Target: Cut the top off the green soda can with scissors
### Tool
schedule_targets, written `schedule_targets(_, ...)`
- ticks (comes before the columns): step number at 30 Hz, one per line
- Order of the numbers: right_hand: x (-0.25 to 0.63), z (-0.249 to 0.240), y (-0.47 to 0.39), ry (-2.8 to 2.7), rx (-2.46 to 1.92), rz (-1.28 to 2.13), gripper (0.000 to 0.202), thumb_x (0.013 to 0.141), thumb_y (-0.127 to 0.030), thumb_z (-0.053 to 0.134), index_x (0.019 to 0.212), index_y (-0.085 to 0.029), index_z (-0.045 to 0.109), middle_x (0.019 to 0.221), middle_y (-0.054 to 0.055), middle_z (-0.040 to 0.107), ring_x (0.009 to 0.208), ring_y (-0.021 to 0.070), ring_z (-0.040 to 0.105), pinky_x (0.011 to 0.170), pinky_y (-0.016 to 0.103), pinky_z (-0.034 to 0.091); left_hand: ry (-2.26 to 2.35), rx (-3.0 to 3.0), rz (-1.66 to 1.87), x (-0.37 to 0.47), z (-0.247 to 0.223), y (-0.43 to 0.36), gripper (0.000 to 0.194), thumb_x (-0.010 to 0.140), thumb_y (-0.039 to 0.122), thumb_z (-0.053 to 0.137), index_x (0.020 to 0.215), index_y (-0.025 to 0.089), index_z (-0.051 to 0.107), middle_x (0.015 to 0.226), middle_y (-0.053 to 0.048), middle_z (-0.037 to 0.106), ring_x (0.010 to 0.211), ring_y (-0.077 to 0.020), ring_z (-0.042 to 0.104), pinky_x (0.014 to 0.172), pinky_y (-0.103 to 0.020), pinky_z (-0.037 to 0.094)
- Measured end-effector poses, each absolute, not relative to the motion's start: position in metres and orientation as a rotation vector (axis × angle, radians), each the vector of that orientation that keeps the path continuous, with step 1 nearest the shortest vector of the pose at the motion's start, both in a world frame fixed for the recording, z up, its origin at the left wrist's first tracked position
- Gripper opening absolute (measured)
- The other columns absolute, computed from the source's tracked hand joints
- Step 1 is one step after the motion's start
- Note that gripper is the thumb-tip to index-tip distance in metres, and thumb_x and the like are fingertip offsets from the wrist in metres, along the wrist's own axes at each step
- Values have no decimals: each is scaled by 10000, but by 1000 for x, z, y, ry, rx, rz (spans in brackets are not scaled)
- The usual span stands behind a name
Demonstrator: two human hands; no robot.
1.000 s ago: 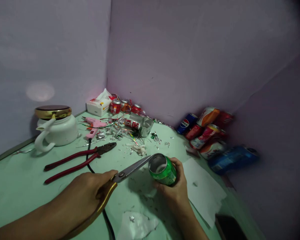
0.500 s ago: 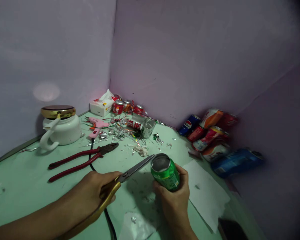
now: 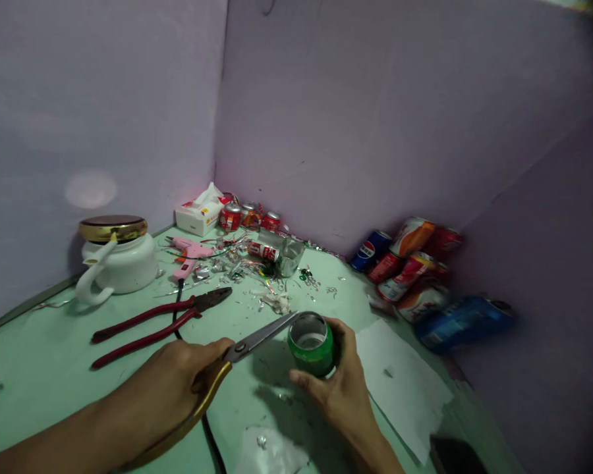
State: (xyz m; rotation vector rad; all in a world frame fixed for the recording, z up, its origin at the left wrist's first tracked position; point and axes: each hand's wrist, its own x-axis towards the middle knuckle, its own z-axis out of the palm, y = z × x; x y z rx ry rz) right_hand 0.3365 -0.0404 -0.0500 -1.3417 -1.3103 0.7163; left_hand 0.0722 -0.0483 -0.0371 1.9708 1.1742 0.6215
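Note:
My left hand point(image 3: 180, 375) is closed around the gold handles of a pair of scissors point(image 3: 259, 339). The blades look closed, and their tip is at the left rim of a green can point(image 3: 310, 355). The can has its top cut off, so its bare metal inside shows. My right hand point(image 3: 333, 375) grips the can from the right, thumb at the front and fingers around the far side. It holds the can above the green table point(image 3: 257, 401), with the opening tilted up towards me.
Red-handled pliers point(image 3: 163, 326) lie left, near a pink glue gun point(image 3: 190, 253) and a white teapot point(image 3: 123, 263). Metal scraps point(image 3: 237, 263) and a cut can point(image 3: 290, 257) lie behind. Several cans point(image 3: 410, 276) are piled right, beside white paper point(image 3: 405, 388). A tissue box point(image 3: 200, 214) stands at the back.
My right hand has turned the green can, so its printed label faces away and the opening shows more. Both hands and the scissors have shifted slightly left in view.

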Motion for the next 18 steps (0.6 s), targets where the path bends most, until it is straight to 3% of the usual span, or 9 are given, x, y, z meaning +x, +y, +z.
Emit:
schedule_targets(2,341,-48,-39,-1405,-1326,729,878,430,-332,970,1230,-227,623,1170,86,681,1097,349,627,966,438,486,1173,1968,597,74,-36,-50,210,943,295,488,902,240,686,741,16,719,616,-151,631,591,-220,465)
schedule_targets(8,340,-54,-36,-1411,-1278,838,694,464,-274,925,1109,-231,671,1003,40,745,914,284,690,820,366,552,1171,1915,544,78,-29,-52,239,932,353,487,871,231,682,712,9,671,599,-150,567,585,-234,434)
schedule_targets(11,332,-61,-41,-1316,-1365,771,653,467,-238,881,1086,-227,677,1006,54,769,927,301,707,832,386,566,1119,1834,495,76,-27,-50,211,872,364,525,840,213,670,649,37,554,561,-123,442,535,-223,353)
schedule_targets(14,316,-64,-50,-1224,-1297,834,550,539,-350,843,1047,-216,679,941,66,780,851,296,726,789,397,586,1095,1750,464,72,-31,-45,289,802,448,550,893,191,647,586,72,400,509,-104,326,465,-215,273)
schedule_targets(15,310,-63,-53,-1226,-1259,863,524,555,-368,832,1033,-220,675,909,61,781,809,286,729,759,389,592,1101,1750,480,70,-33,-43,330,790,477,550,913,185,642,591,73,394,505,-102,329,458,-212,273)
schedule_targets(18,298,-56,-56,-1380,-1240,862,607,469,-231,830,1050,-242,657,914,42,785,807,272,729,739,353,598,1203,1862,568,63,-39,-36,329,782,470,549,902,181,651,641,46,476,551,-123,437,491,-210,343)
